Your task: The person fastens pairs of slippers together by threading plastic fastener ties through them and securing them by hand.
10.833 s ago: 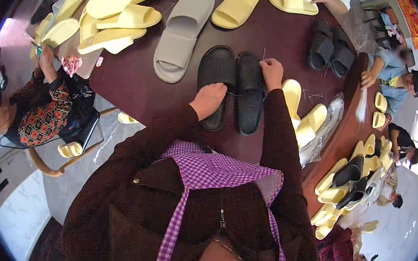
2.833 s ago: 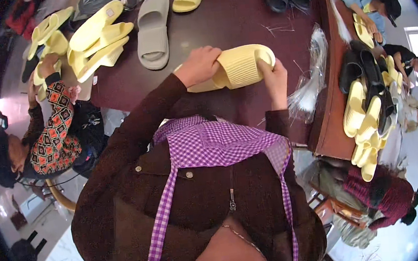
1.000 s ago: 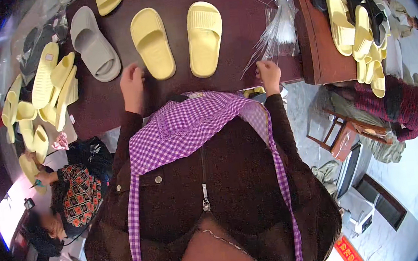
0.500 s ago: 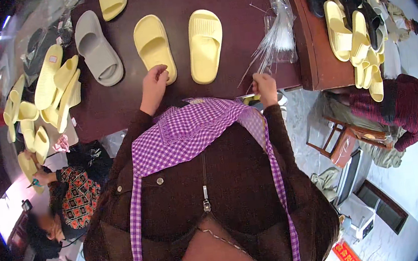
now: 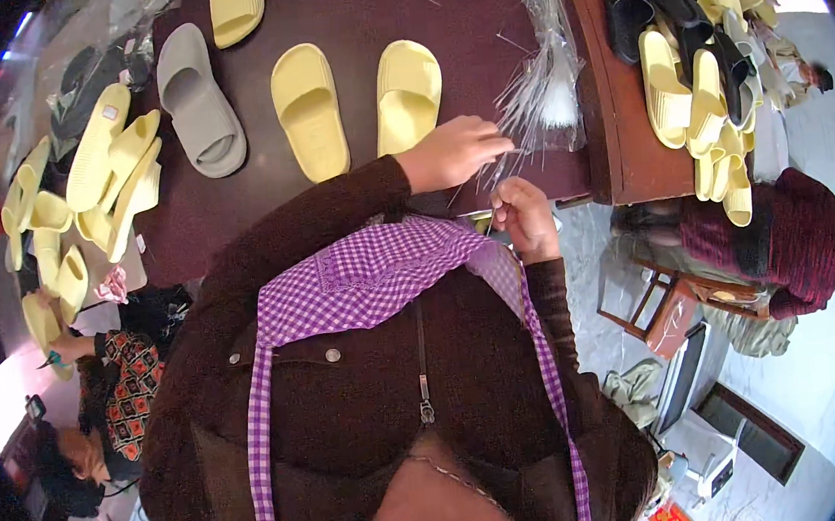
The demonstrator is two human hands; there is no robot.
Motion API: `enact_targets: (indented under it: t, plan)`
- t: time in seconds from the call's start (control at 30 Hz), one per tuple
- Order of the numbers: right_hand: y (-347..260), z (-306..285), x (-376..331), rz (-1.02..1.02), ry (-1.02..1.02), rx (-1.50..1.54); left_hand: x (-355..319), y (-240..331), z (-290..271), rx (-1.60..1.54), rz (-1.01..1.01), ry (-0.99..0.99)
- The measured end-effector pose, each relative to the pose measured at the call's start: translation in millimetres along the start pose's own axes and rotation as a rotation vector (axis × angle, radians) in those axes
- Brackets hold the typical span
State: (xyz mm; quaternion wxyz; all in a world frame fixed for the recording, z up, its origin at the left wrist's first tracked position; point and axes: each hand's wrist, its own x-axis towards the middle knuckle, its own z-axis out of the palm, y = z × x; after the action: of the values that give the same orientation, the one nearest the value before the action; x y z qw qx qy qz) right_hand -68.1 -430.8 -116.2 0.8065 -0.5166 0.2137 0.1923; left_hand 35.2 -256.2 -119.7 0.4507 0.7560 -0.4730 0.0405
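Both hands meet at the near edge of the table, over a bundle of thin clear plastic strands (image 5: 538, 98). The left hand (image 5: 454, 151) reaches across the body, its fingers pinched narrowly on a few strands that trail from the bundle. The right hand (image 5: 526, 215) sits just below it, curled closed, and seems to grip the lower ends of the same strands; how tight that hold is cannot be told. The bundle itself fans out on the table's right part, glossy and wispy, near the raised wooden edge.

Just left of the hands lie two pale yellow slippers (image 5: 357, 105), side by side, soles down, with ribbed straps and soft rounded foam shapes. Farther left rests a grey slipper (image 5: 198, 101) of the same form, and one more yellow slipper (image 5: 237, 7) lies near the far edge. The table (image 5: 221, 204) has a dark maroon, smooth, matte top.

At the left edge a heap of yellow slippers (image 5: 95, 196) leans together. To the right, a brown wooden counter (image 5: 617, 141) carries a pile of black and yellow slippers (image 5: 695, 63). Beside it sits a person in a dark red knitted top (image 5: 788, 240). The floor is pale and tiled.
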Motion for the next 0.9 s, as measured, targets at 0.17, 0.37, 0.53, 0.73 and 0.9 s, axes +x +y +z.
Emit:
enact_targets:
  t: [0.17,0.37,0.53,0.73,0.9]
  plan:
    - [-13.1,7.8,0.9,0.014,0.010,0.024,17.3,-12.4,16.4,0.046,0.159,-0.091]
    - [-21.4,7.5,15.0,0.025,-0.062,-0.063,12.9,-24.6,18.9,0.034,0.156,-0.150]
    - [-18.0,-27.4,62.5,-0.102,-0.027,-0.058,7.1,-38.8,20.0,-0.509,-0.564,0.262]
    - [-6.7,-43.3,137.9,-0.026,0.204,0.011,8.5,-26.4,21.3,-0.831,-0.625,0.133]
    - [-29.3,-49.1,179.3,-0.024,0.251,0.023,-6.3,-35.5,36.5,-0.642,-0.474,0.013]
